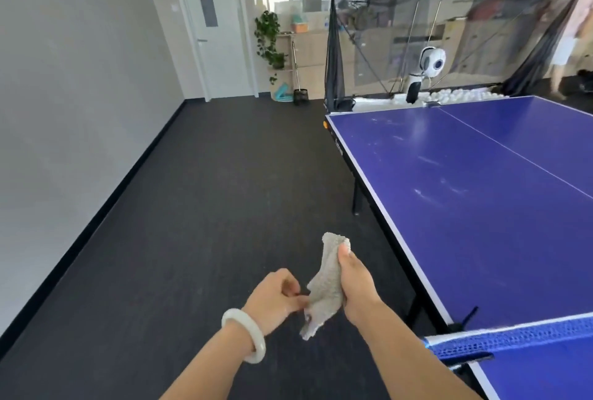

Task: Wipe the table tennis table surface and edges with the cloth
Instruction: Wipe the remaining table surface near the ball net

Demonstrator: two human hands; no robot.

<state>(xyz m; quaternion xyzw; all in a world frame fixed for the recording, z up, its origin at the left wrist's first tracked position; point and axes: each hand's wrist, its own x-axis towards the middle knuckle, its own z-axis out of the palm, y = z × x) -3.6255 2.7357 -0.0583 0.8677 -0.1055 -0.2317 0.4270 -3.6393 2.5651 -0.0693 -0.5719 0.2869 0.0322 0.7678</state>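
Right hand [354, 284] grips cloth [325, 287] | left hand [276, 298] seemingly pinches it | table edge [397, 241] near right

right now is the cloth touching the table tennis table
Apart. The head view shows dark floor between the cloth, held in both hands, and the white edge of the table tennis table.

Small marking on table [465, 175] side edge, unreadable; no other text.
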